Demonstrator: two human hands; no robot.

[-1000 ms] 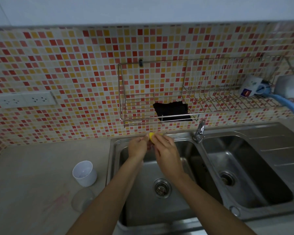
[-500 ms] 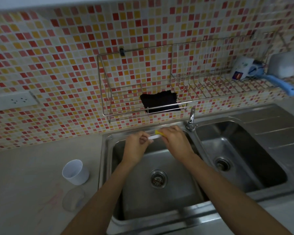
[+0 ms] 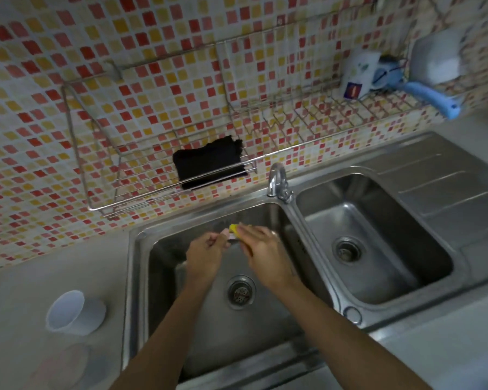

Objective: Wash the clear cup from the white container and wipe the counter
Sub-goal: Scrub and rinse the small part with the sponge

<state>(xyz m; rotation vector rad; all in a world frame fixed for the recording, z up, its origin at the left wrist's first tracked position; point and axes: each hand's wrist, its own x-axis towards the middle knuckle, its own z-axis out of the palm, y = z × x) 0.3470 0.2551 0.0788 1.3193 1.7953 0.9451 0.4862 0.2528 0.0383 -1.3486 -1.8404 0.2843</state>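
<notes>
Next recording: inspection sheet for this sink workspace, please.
Surface: grey counter, steel double sink.
Job's things: white plastic container on the counter; blurred clear round item in front of it; yellow sponge.
Clutter: nothing seen.
Grips: left hand pinches a small pale item, unidentifiable; right hand holds the sponge; both over the left basin.
Cables: nothing seen.
Surroundings: mosaic-tiled wall; wire rack holding a black cloth, white packet and blue-handled brush; chrome tap.
</notes>
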